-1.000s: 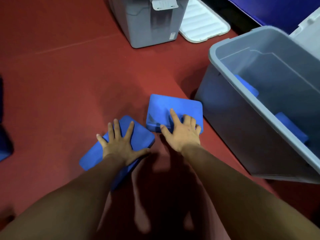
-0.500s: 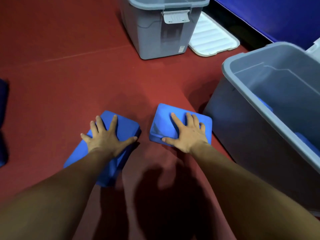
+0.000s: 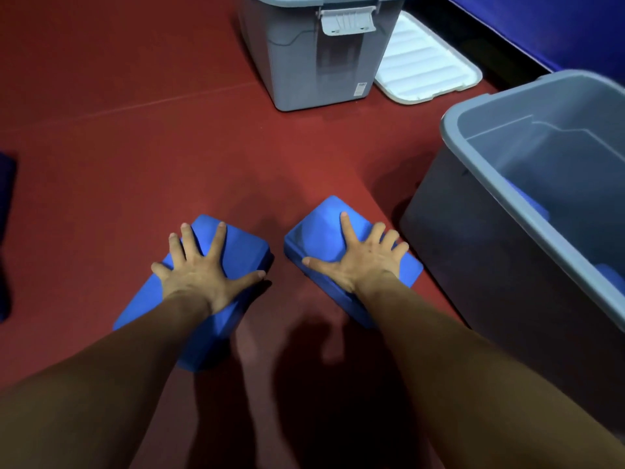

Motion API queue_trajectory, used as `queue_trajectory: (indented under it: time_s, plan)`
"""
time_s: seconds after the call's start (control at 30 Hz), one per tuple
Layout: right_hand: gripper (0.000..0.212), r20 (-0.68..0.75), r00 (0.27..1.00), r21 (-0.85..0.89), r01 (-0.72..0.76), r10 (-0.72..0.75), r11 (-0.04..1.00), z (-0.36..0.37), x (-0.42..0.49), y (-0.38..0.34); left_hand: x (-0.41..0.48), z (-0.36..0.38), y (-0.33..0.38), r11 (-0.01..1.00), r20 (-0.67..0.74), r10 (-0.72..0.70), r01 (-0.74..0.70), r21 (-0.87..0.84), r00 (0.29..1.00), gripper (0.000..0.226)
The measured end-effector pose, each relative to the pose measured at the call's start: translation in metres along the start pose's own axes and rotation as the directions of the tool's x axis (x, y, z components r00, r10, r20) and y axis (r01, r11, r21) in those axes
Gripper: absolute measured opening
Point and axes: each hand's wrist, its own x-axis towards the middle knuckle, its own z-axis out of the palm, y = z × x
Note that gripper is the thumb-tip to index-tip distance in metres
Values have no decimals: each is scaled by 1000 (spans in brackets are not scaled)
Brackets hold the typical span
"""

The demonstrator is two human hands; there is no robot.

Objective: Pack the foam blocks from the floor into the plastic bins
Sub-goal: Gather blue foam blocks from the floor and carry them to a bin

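Pressing flat, left hand (image 3: 203,265) and right hand (image 3: 358,262) sit spread on two foam blocks (image 3: 236,252), not gripping; fingers should curl under edges before lifting toward bin (image 3: 473,137).

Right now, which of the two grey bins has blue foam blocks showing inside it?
The open grey bin on the right, beside the right hand: blue foam shows inside. The far bin with the latch shows no contents from this angle.
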Motion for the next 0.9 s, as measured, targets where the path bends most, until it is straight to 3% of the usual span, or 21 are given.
queue_trajectory:
  time_s: [0.13,0.33,0.47,0.63,0.9]
  plan:
    - [127,61,989,-5,138,-137,990,9,-8,4,-10,2,-2,999,26,38,-38,17,999,140]
    - [124,107,986,22,127,-128,992,2,-21,7,-18,-1,8,999,31,14,-14,-30,999,135]
    - [123,152,985,143,60,-82,988,-3,-38,10,-25,-12,13,998,10,28,-28,-49,1000,128]
    - [117,166,986,386,-94,32,918,-39,-50,15,-29,-43,20,967,-40,-20,9,-254,999,120]
    - [111,83,995,662,-90,46,744,-130,-73,12,-39,-122,39,867,-153,-85,-2,-498,985,117]
